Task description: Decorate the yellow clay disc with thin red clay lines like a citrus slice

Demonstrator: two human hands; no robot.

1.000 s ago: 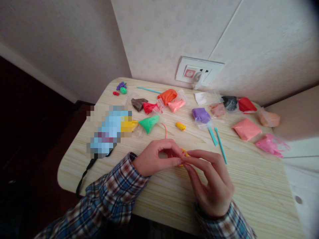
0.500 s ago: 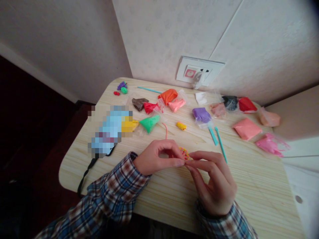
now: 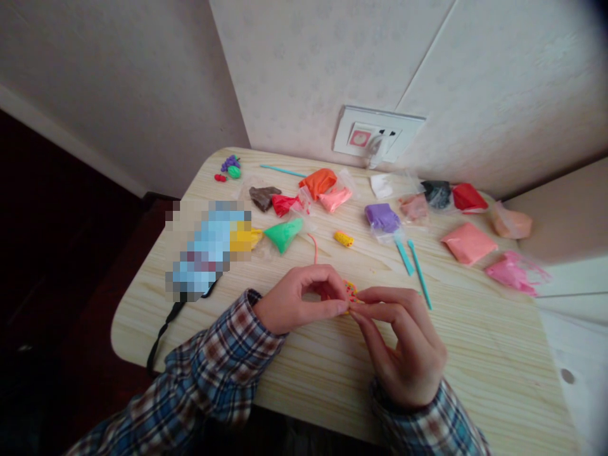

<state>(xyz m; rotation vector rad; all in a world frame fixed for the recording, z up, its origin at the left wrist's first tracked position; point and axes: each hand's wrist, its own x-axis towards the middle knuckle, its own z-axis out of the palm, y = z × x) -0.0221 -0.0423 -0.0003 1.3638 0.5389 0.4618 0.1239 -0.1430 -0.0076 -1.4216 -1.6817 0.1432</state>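
Observation:
A small yellow clay piece with red and green dots (image 3: 351,289) shows between my hands, partly covered by fingers. My left hand (image 3: 306,297) is closed in a pinch at its left edge. From the right, my right hand (image 3: 403,335) brings thumb and index tip together at the near edge of the piece, touching the left fingertips. Whatever lies between those right fingertips is too small and hidden to make out. Beyond the hands lie a yellow dotted clay roll (image 3: 344,239) and a thin pink clay strand (image 3: 314,247).
Bagged clay lies across the table (image 3: 475,367), including green (image 3: 284,235), purple (image 3: 382,218) and orange (image 3: 318,183) packs. Two teal tools, a flat one (image 3: 404,256) and a rod (image 3: 420,274), rest at right. Clay grapes (image 3: 230,163) sit far left. A blurred-out object (image 3: 209,247) has a black strap.
Both hands stay pinched together at the dotted clay piece. The right fingertips have shifted slightly left, and a little less of the piece shows. The whole view has shifted slightly.

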